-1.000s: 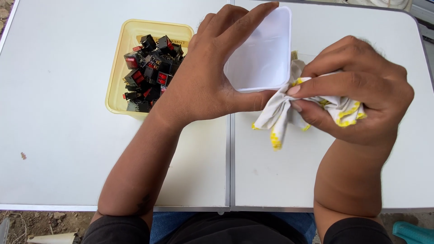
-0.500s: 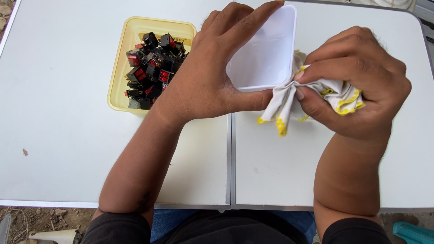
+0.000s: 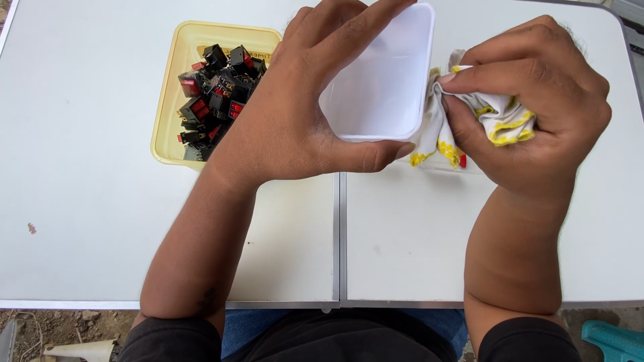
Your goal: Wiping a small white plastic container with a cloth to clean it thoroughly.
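- A white plastic tray [image 3: 386, 84], rectangular with rounded corners, is held above a white folding table [image 3: 87, 201], its long axis running from near the person toward the far edge and leaning slightly to the right; its open side faces the camera.
- The left hand [image 3: 302, 107] grips the tray from its left side: the thumb presses along the near short rim while the fingers [image 3: 355, 30] reach across the far upper corner, so the hand is clasped on the tray.
- The left forearm rises diagonally from the lower left, wrist bent toward the tray.
- The right hand [image 3: 537, 100] is clenched around a bunched white cloth with yellow markings [image 3: 493, 117], knuckles up, fingertips pointing left.
- The cloth touches the tray's right long rim, a fold of it hanging just below the near right corner.
- The right forearm comes up almost straight from the table's near edge.
- Behind the left hand, a pale yellow tray [image 3: 168, 100] sits on the table, filled with small black and red switches [image 3: 215, 87].
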